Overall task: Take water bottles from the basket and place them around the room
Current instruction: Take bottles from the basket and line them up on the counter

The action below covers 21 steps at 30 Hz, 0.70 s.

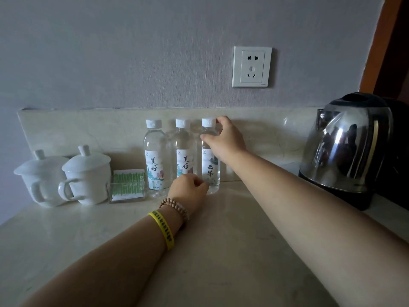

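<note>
Three clear water bottles with white caps stand upright in a row against the marble backsplash: the left bottle (155,156), the middle bottle (184,149) and the right bottle (209,167). My right hand (223,138) grips the right bottle around its neck, just under the cap. My left hand (189,189) is low in front of the middle and right bottles, fingers curled, its fingertips at the right bottle's base. It hides the lower part of the middle bottle. No basket is in view.
Two white lidded cups (86,173) stand at the left, a clear holder of green packets (128,185) beside them. A steel kettle (347,147) sits at the right. A wall socket (251,67) is above. The pale countertop (232,251) stretches toward me.
</note>
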Motion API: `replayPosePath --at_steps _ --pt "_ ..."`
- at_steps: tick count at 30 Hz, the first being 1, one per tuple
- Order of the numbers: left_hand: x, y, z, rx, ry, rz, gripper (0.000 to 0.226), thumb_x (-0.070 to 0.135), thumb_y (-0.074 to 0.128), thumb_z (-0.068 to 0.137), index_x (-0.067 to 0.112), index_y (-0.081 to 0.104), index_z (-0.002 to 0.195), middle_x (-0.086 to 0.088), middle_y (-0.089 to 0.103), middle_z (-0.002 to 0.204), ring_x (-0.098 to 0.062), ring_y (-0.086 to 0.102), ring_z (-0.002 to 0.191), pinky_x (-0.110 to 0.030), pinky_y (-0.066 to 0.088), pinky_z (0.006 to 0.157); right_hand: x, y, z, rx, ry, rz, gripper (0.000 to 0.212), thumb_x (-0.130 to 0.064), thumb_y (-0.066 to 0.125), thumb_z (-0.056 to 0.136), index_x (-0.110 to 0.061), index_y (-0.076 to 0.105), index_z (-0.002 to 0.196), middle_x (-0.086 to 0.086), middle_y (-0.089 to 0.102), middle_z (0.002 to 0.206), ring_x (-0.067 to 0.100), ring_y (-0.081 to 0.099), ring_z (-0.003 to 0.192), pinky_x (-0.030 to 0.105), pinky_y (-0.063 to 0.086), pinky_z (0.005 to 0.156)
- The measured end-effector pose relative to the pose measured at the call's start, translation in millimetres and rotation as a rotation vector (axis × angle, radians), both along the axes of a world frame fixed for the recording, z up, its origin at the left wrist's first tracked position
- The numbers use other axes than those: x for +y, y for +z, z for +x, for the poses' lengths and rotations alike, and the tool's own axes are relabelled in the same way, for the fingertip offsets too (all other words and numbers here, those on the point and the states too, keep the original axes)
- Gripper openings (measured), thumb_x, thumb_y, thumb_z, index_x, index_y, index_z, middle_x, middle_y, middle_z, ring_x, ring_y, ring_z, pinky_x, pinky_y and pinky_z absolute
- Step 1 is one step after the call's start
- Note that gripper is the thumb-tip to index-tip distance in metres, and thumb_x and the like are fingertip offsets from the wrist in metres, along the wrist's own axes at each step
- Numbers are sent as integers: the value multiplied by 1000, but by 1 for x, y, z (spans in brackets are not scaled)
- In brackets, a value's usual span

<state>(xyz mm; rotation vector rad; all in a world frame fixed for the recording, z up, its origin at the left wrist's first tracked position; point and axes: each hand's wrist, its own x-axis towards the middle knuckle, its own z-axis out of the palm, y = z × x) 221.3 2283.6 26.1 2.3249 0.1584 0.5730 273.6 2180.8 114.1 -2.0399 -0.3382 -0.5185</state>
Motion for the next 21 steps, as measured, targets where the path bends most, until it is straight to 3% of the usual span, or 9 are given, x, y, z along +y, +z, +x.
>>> replayPosePath --at_steps 4,6,10,15,18,21 --pt "0 -1 -2 -13 -2 25 14 24 59 79 19 71 72 15 54 56 3 48 56 -12 36 48 1 1 -2 1 1 6 54 -34 69 76 -23 50 125 2 61 118 24 61 101 30 49 80" --pt "-1 0 -3 -18 -9 26 15 25 60 79 18 72 73 15 54 57 1 49 57 -13 37 49 1 0 -3 -2 -3 7 52 -35 68 76 -24 51 123 1 62 117 23 60 101 29 47 79" --pt "-2 1 -5 -16 -16 32 15 26 60 79 18 72 76 8 60 65 -8 53 64 -16 38 51 1 -2 -5 10 14 17 53 -38 68 77 -23 51 125 2 61 122 24 61 106 41 54 87" --pt "-1 1 -10 -2 -29 69 17 29 59 81 19 71 87 7 63 76 -10 56 73 -18 39 58 -5 -6 -5 20 25 -29 67 -49 65 79 -17 44 135 4 55 134 23 55 119 28 42 90" --pt "5 16 -16 -56 -32 128 19 31 59 83 19 71 92 8 62 76 -13 62 77 -22 49 68 -8 -13 -16 -17 -40 27 66 -49 64 80 -18 44 135 5 56 132 23 54 119 26 37 87" --pt "19 44 -25 -113 -10 10 14 27 61 83 22 67 70 8 66 68 -13 63 69 -24 52 65 -10 -19 -33 -215 -139 65 49 -35 64 80 -17 53 125 6 58 124 24 54 114 27 38 85"
